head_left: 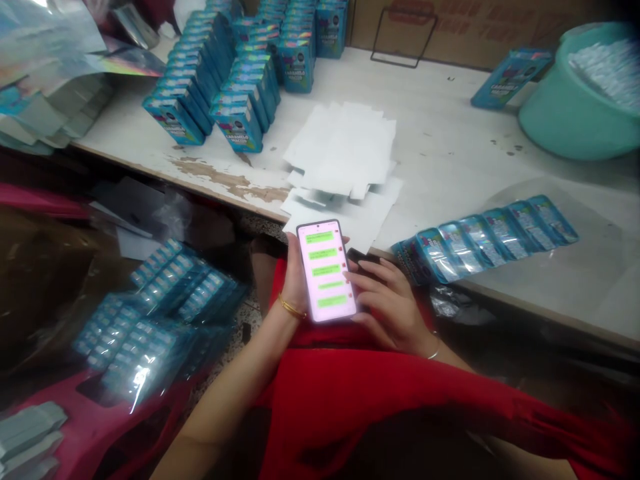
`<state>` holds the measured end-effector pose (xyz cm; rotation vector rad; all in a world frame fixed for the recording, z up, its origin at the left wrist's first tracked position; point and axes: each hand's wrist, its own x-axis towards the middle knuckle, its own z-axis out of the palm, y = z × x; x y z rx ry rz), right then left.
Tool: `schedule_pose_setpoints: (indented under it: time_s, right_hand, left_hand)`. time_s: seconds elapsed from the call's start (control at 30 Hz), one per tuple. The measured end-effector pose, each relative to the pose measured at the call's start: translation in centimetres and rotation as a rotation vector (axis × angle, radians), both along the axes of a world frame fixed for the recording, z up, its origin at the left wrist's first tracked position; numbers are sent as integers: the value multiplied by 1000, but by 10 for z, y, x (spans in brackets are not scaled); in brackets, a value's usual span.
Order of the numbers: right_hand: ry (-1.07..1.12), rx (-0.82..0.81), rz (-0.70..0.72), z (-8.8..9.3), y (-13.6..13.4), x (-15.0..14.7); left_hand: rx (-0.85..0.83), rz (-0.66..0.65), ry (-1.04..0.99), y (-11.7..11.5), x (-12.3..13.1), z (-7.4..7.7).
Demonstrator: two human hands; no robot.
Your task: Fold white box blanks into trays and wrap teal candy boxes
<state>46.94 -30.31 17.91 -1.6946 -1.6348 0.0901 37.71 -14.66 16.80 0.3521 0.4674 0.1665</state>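
My left hand (295, 277) is wrapped round a smartphone (327, 270) held over my lap, its lit screen showing green chat bubbles. My right hand (387, 300) rests at the phone's right edge with the fingers curved against it, supporting it from that side. A gold bangle sits on my left wrist. Just beyond the phone, at the table's near edge, lies a loose pile of flat white card blanks (345, 163).
Rows of upright blue boxes (230, 73) fill the table's far left. A fanned strip of blue packets (490, 237) lies at the right, near a teal tub (580, 107) with white items. A clear bag of blue packets (150, 320) sits at lower left.
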Motion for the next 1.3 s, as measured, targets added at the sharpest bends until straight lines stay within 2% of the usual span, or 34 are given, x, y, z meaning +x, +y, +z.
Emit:
schedule_pose_setpoints:
  time_s: [0.57, 0.87, 1.3]
  right_hand:
    - [-28, 0, 8, -5, 3, -1]
    - [-33, 3, -16, -5, 2, 0]
    - [-45, 4, -18, -5, 0, 0]
  left_hand:
    - [-61, 4, -19, 0, 0, -2]
    - [1, -19, -54, -1, -1, -2]
    - [-4, -26, -78, 0, -2, -4]
